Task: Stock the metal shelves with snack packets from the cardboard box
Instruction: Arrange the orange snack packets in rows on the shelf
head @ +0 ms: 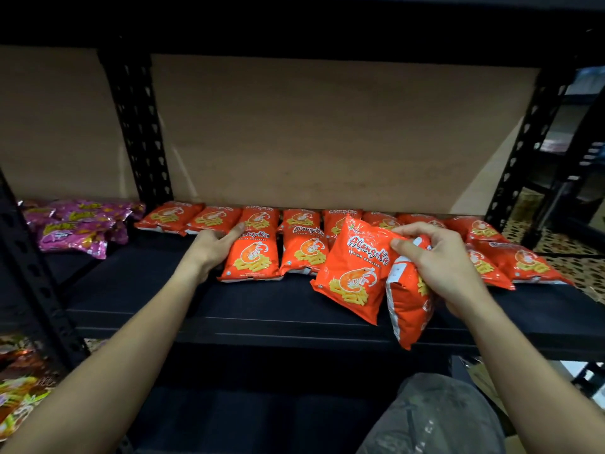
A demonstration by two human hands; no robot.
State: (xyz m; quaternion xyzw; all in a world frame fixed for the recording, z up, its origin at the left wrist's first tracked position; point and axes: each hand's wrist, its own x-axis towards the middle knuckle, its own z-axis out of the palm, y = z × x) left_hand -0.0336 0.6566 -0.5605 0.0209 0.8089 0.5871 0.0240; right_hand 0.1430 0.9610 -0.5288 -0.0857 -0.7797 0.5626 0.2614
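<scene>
Several orange prawn-cracker packets lie flat on the black metal shelf [203, 299], a back row [212, 219] along the brown backboard and a few in front. My left hand [212, 247] rests against the left edge of a front-row packet [253, 260], fingers curled onto its top corner. My right hand [438, 260] grips two orange packets above the shelf's front: one faces me [352, 276], tilted; the other [409, 309] hangs edge-on beside it, past the shelf lip. The cardboard box is out of view.
Purple snack packets [75, 227] lie in the neighbouring bay at the left, beyond a black perforated upright [137, 126]. Another upright [530, 136] bounds the right side. Mixed packets [19, 388] sit on a lower shelf at the bottom left. My knee [435, 417] is below.
</scene>
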